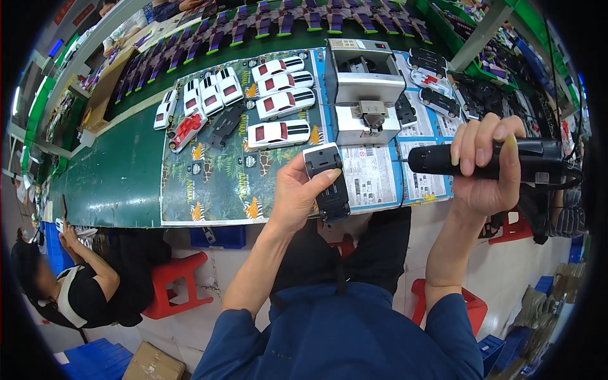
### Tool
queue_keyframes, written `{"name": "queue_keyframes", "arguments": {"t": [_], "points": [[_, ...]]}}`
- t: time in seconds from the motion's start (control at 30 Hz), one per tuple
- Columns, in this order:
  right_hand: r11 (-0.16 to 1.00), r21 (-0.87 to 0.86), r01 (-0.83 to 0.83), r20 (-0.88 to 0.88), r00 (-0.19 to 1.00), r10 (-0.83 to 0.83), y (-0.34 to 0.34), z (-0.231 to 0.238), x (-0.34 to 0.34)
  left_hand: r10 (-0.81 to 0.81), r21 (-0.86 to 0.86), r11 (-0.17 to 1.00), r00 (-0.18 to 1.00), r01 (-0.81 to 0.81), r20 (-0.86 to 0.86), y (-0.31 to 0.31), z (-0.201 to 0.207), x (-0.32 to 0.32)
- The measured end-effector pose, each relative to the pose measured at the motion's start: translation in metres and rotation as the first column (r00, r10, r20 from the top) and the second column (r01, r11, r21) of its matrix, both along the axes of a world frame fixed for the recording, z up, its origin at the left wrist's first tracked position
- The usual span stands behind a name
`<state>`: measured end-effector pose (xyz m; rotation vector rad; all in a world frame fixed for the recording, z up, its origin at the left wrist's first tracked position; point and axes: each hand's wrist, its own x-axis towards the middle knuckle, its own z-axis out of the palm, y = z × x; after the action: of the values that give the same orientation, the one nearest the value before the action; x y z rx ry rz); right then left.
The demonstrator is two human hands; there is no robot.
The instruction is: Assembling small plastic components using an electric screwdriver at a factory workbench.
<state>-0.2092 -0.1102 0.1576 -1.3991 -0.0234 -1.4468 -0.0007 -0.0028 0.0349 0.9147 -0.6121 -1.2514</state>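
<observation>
My left hand (301, 193) grips a toy car (329, 190) with its black underside up, thumb pressed on the base; a white edge of its body shows at the top end. My right hand (487, 164) is wrapped round a black electric screwdriver (437, 158), held level with its thin bit pointing left toward the car. The bit and the car are apart. Just beyond the hands stands a grey metal screw feeder (364, 88). To its left, several white toy cars (285, 104) with dark stripes rest in rows, beside a red and white car (188, 131) and a black car base (226, 125).
Right of the feeder lie black car bases (439, 101) and another red and white car (430, 81). Purple figures (285, 25) line the green conveyor behind. A co-worker (69, 278) sits at the left near a red stool (177, 285). A blue bin (218, 237) is below the table edge.
</observation>
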Motion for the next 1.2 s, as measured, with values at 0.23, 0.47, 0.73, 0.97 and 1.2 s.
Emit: {"name": "queue_keyframes", "arguments": {"t": [0.23,0.47,0.73,0.97,1.2], "points": [[0.997,0.026,0.079,-0.001,0.997,-0.079,-0.005,-0.005,0.020,-0.028,-0.024,0.999,1.000,0.028,0.002,-0.001,-0.007,0.006],[0.967,0.075,0.244,0.010,0.969,-0.246,-0.038,-0.023,0.060,0.012,0.097,0.995,0.929,0.026,-0.369,-0.004,-0.030,-0.002],[0.923,-0.026,0.383,-0.165,0.909,-0.382,-0.045,-0.035,0.073,-0.060,0.092,0.989,0.893,0.113,-0.447,-0.007,-0.039,-0.006],[0.905,-0.116,0.409,-0.305,0.852,-0.425,-0.054,-0.029,0.085,-0.105,0.100,0.984,0.927,0.150,-0.359,-0.006,-0.033,-0.008],[0.964,0.258,0.068,-0.085,0.995,-0.048,-0.019,-0.030,0.063,-0.097,0.090,0.988,0.952,0.128,-0.289,-0.008,-0.033,-0.013]]}}
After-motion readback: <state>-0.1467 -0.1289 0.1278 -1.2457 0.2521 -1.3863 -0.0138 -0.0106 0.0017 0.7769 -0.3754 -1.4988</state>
